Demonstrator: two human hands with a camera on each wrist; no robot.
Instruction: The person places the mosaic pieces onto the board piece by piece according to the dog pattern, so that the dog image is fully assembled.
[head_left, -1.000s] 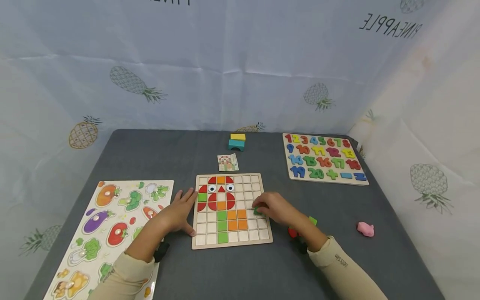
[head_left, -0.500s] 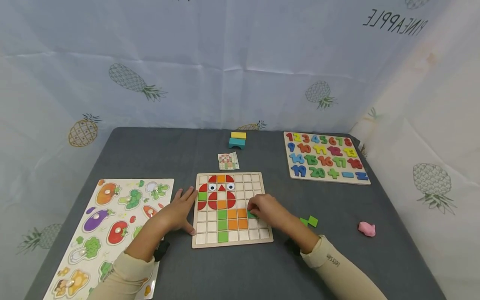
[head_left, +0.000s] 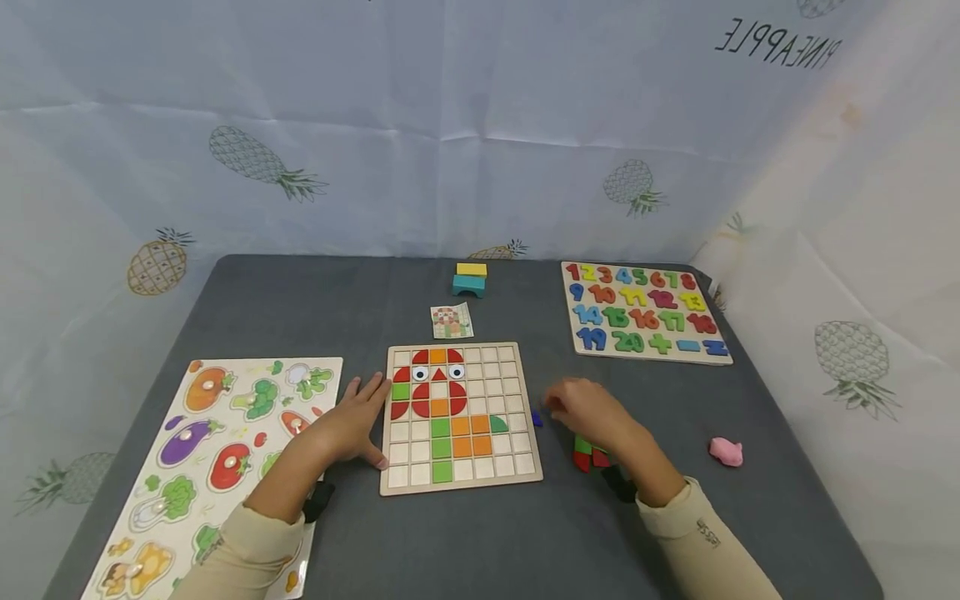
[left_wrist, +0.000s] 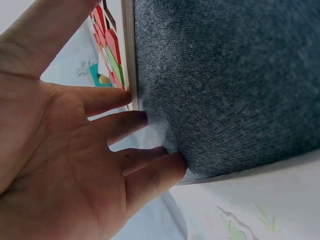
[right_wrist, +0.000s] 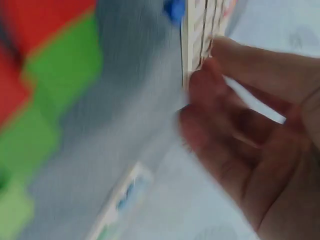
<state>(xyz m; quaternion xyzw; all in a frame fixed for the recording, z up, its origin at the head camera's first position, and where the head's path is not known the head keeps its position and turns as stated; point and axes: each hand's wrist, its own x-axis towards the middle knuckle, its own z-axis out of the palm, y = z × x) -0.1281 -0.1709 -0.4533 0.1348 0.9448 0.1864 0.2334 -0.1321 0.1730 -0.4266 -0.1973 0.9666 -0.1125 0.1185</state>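
A wooden grid board (head_left: 512, 486) bears red, orange and green pieces and two eye pieces. My left hand (head_left: 348, 429) lies spread along its left edge, fingertips and thumb at the rim. In the left wrist view that hand's (left_wrist: 75, 155) fingers reach the board's side. A dark green quarter-round piece (head_left: 498, 424) sits in a cell to the right of the orange squares. My right hand (head_left: 588, 412) is over the cloth just right of the board, fingers loosely bent with nothing between them. Near its fingertips lies a small blue piece (head_left: 537, 418). Red and green pieces (head_left: 582, 460) lie under the wrist.
A vegetable puzzle board (head_left: 225, 433) lies at the left, partly under the left arm. A number puzzle (head_left: 645, 317) is at the back right. Behind the grid board are a picture card (head_left: 452, 321) and teal and yellow blocks (head_left: 469, 283). A pink pig figure (head_left: 725, 452) lies right.
My right hand brought the green quarter-round piece left into a cell, let it go and moved off the board to the right. The left hand stays at the board's edge.
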